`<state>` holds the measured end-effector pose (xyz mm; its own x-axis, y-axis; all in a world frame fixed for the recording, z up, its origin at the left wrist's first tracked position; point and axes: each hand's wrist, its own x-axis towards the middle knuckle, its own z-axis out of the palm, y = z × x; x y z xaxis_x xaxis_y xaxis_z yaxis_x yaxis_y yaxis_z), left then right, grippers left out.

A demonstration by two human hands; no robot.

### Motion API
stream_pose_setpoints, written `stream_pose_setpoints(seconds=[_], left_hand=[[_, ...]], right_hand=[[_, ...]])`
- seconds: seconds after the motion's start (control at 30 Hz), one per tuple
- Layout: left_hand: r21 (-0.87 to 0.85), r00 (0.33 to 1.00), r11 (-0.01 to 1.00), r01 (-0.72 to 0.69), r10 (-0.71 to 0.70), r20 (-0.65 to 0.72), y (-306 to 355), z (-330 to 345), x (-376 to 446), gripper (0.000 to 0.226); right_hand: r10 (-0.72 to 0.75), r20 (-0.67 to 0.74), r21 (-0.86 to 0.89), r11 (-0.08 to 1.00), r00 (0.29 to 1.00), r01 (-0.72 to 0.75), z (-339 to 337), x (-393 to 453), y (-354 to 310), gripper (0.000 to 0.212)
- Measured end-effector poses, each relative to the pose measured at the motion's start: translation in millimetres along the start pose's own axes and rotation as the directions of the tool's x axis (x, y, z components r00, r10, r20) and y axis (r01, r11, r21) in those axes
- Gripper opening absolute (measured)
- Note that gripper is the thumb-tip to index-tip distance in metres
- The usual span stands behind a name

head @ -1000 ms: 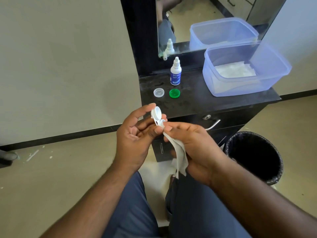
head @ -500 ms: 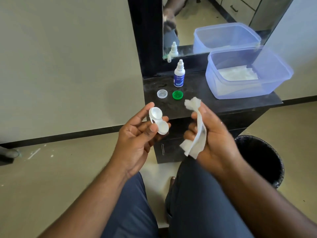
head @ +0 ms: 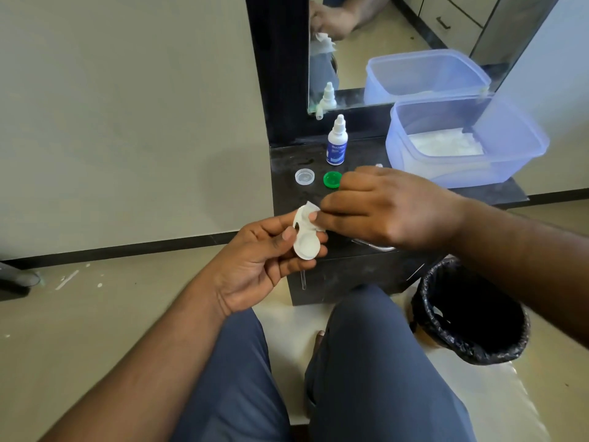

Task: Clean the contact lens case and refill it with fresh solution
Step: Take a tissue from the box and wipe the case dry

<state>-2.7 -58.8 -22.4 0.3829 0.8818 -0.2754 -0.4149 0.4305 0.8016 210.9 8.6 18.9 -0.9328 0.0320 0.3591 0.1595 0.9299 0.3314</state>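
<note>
My left hand [head: 258,260] holds the white contact lens case [head: 306,245] between thumb and fingers, both wells uncapped. My right hand [head: 385,208] presses a white tissue [head: 308,209] into the case's far well with its fingertips; most of the tissue is hidden under the hand. On the black counter [head: 497,194] lie a clear cap [head: 305,177] and a green cap [head: 331,179]. Behind them a small white solution bottle [head: 337,141] with a blue label stands upright.
A translucent blue tub [head: 510,148] holding white tissues sits on the counter's right side, below a mirror [head: 382,33]. A black-lined waste bin [head: 471,317] stands on the floor at the right, beside my knees. A drawer handle [head: 376,248] sticks out under my right hand.
My right hand had lifted the tissue clear of the case; now it has come back left and presses the tissue into the far well. My left hand has tilted the case slightly.
</note>
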Motion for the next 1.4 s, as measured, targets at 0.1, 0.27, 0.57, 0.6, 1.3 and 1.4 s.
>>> stream_pose_setpoints(seconds=[0.1,0.27,0.57,0.6,1.3,1.4], left_hand=[[0.033,0.999,0.999,0.012,-0.013,0.029,0,1,3,0.037],[0.022,0.998,1.0,0.009,-0.011,0.064,3,-2,5,0.036],[0.148,0.992,0.981,-0.125,0.122,0.03,0,-10,1,0.051],[0.157,0.99,0.977,-0.144,0.141,0.029,-1,-10,1,0.051],[0.7,0.687,0.386,-0.6,0.698,0.205,-23,-1,7,0.062],[0.767,0.552,0.011,-0.642,0.701,0.451,-22,-10,6,0.059]], right_hand=[[-0.128,0.057,-0.048,0.99,0.99,0.131,-3,3,8,0.021],[-0.122,0.089,-0.102,0.986,0.989,0.131,-5,6,19,0.02],[0.112,0.048,0.005,0.994,0.993,-0.112,10,3,-6,0.027],[0.149,0.032,0.032,0.988,0.988,-0.15,12,3,-10,0.027],[0.546,0.815,0.546,-0.836,0.196,0.057,-8,32,-77,0.015],[0.497,0.836,0.453,-0.864,0.233,0.219,-8,33,-82,0.032]])
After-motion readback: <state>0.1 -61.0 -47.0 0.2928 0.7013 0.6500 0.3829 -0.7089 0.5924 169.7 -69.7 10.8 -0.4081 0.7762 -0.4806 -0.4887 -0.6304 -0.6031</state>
